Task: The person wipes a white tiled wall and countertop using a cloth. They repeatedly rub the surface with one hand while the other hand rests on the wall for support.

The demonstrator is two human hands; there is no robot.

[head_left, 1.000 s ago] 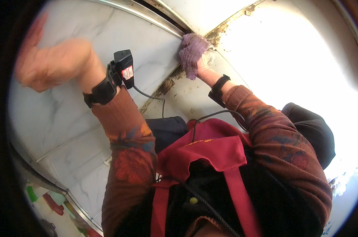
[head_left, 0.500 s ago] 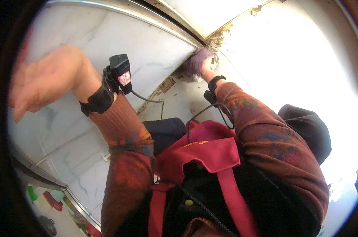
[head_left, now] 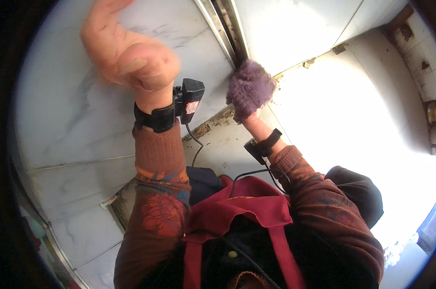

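Note:
A fluffy purple cloth (head_left: 250,87) covers most of my right hand (head_left: 253,116); only the base of the hand and the wrist show below it. The cloth is bunched at the corner where two tiled faces meet, next to a dark metal-edged gap (head_left: 229,33). My left hand (head_left: 131,55) is raised over a marble-patterned tile surface (head_left: 68,120) with nothing in it. Its fingers are apart, slightly blurred, and partly cut off by the top edge. Each wrist carries a black strap with a small cabled device (head_left: 192,98).
Brown grime and crumbs (head_left: 213,126) line the base of the marble-patterned tiles. Strong light washes out the pale floor (head_left: 343,111) at the right. A dark rounded object (head_left: 355,195) lies by my right upper arm. Blue plastic (head_left: 434,221) shows at the right rim.
My right hand has come up out of the low corner with the purple cloth, which now shows more fully. My left hand has moved up and right. The whole view has shifted.

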